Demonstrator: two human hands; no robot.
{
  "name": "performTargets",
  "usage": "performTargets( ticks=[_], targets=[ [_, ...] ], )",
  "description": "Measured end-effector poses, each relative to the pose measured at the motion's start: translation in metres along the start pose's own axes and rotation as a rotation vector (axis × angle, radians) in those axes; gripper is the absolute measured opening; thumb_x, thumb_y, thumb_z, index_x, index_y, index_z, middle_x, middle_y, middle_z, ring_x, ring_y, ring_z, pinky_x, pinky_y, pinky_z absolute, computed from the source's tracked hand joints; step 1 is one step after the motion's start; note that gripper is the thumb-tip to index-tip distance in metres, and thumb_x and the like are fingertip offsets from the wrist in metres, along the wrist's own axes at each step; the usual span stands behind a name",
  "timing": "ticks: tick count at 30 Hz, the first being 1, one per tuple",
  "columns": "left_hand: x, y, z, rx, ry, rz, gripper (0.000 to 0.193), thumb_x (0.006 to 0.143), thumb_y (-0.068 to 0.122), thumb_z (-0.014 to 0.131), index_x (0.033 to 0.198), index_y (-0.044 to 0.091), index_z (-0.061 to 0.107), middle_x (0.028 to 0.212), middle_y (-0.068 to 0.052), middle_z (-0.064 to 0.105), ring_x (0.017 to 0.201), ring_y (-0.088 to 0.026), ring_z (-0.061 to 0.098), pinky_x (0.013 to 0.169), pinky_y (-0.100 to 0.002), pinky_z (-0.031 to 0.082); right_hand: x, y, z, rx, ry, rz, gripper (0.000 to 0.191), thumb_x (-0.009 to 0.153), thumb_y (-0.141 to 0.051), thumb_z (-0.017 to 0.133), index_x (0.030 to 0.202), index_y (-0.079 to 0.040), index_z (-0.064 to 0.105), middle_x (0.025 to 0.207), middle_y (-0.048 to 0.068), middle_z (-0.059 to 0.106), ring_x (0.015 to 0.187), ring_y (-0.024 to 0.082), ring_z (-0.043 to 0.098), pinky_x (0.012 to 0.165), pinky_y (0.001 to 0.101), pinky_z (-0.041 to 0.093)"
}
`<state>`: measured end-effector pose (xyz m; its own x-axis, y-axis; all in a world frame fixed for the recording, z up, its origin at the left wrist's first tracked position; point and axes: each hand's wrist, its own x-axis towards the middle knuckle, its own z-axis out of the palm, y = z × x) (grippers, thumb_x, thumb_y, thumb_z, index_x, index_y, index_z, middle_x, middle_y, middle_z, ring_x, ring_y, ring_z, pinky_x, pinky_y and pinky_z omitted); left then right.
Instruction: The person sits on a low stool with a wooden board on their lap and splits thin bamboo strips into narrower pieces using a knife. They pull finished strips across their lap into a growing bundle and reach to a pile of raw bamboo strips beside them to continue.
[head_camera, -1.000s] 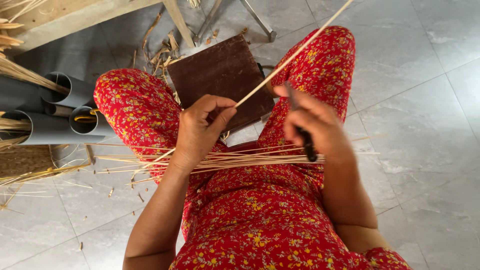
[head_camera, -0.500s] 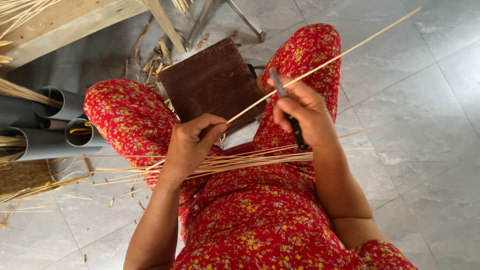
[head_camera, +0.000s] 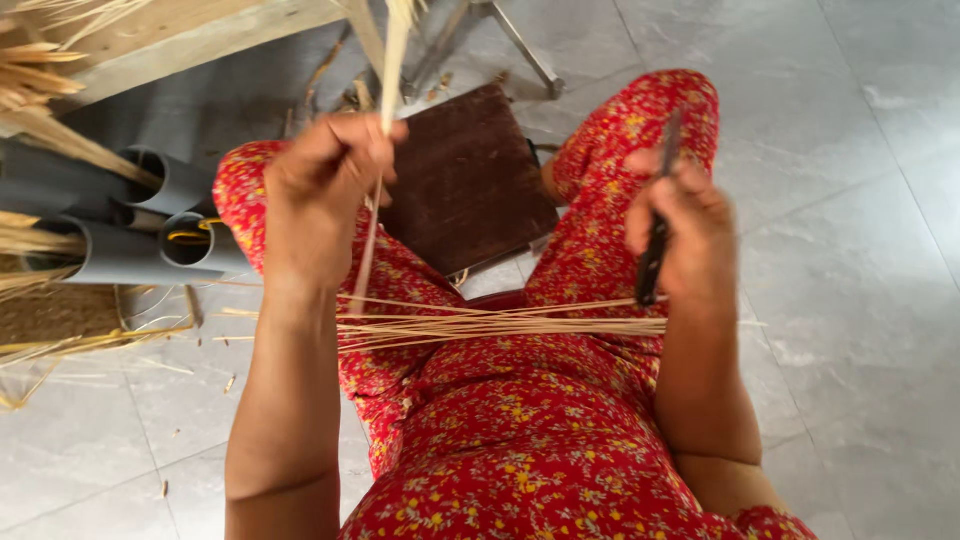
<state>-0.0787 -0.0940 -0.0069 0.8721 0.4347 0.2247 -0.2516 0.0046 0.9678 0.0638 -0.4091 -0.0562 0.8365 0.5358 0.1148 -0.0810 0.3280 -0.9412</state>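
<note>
My left hand (head_camera: 325, 185) is raised above my left knee and grips a thin pale bamboo strip (head_camera: 385, 110) that stands nearly upright, its top running out of view. My right hand (head_camera: 680, 215) is closed around a dark knife (head_camera: 655, 250), blade pointing up, over my right knee. A bundle of thin bamboo strips (head_camera: 500, 325) lies flat across my lap, on red floral cloth (head_camera: 520, 430). A dark brown board (head_camera: 465, 180) rests on the floor between my knees.
Grey plastic pipes (head_camera: 130, 250) holding bamboo slivers lie at the left beside a woven mat (head_camera: 60, 315). A wooden plank (head_camera: 180, 35) and metal legs (head_camera: 525, 45) are at the top. Loose slivers litter the grey tiled floor (head_camera: 850, 250).
My left hand lifted from my lap and swung the strip from slanting right to nearly upright. My right hand let go of the strip and moved right, keeping the knife.
</note>
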Motion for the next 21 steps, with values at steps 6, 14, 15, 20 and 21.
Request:
performTargets(
  ticks=[6, 14, 15, 20, 21],
  targets=[
    [0.029, 0.003, 0.005, -0.248, 0.107, 0.095, 0.011, 0.109, 0.012, 0.071, 0.118, 0.005, 0.07, 0.089, -0.002, 0.066, 0.071, -0.007, 0.057, 0.06, -0.021, 0.045, -0.003, 0.027, 0.073, -0.191, -0.237, 0.238, 0.034, 0.101, -0.015, 0.058, 0.131, -0.002, 0.065, 0.095, 0.006, 0.073, 0.056, 0.004, 0.054, 0.051, 0.0209, 0.047],
    [0.022, -0.009, 0.005, -0.282, 0.163, 0.107, 0.008, 0.109, 0.011, 0.071, 0.113, 0.006, 0.066, 0.094, -0.004, 0.07, 0.076, -0.011, 0.068, 0.068, -0.025, 0.057, 0.002, 0.028, 0.07, -0.359, -0.199, 0.234, 0.016, 0.101, -0.009, 0.065, 0.112, -0.003, 0.074, 0.084, 0.008, 0.077, 0.049, 0.004, 0.049, 0.044, 0.0204, 0.041],
    [0.021, -0.01, 0.006, -0.256, 0.163, 0.092, 0.006, 0.108, 0.01, 0.07, 0.111, 0.006, 0.066, 0.095, -0.004, 0.071, 0.076, -0.011, 0.068, 0.068, -0.025, 0.058, 0.006, 0.025, 0.063, -0.44, -0.193, 0.19, 0.014, 0.099, -0.009, 0.066, 0.11, -0.004, 0.074, 0.084, 0.007, 0.077, 0.048, 0.004, 0.051, 0.043, 0.0205, 0.042],
    [0.008, 0.004, 0.02, 0.388, 0.084, -0.058, 0.011, 0.104, 0.011, 0.068, 0.105, 0.005, 0.076, 0.085, -0.009, 0.075, 0.064, -0.01, 0.066, 0.057, -0.026, 0.053, 0.008, 0.006, 0.043, -0.687, -0.1, -0.071, 0.012, 0.1, -0.005, 0.071, 0.111, -0.005, 0.074, 0.089, 0.006, 0.077, 0.078, 0.007, 0.073, 0.066, 0.0212, 0.057],
    [-0.004, 0.007, 0.031, 0.547, 0.126, 0.051, 0.008, 0.101, 0.011, 0.073, 0.105, 0.004, 0.077, 0.086, -0.007, 0.076, 0.065, -0.01, 0.068, 0.059, -0.028, 0.055, 0.008, 0.001, 0.043, -0.73, -0.063, -0.079, 0.011, 0.099, -0.005, 0.071, 0.11, -0.004, 0.074, 0.09, 0.006, 0.077, 0.08, 0.008, 0.074, 0.068, 0.022, 0.058]
  ],
)
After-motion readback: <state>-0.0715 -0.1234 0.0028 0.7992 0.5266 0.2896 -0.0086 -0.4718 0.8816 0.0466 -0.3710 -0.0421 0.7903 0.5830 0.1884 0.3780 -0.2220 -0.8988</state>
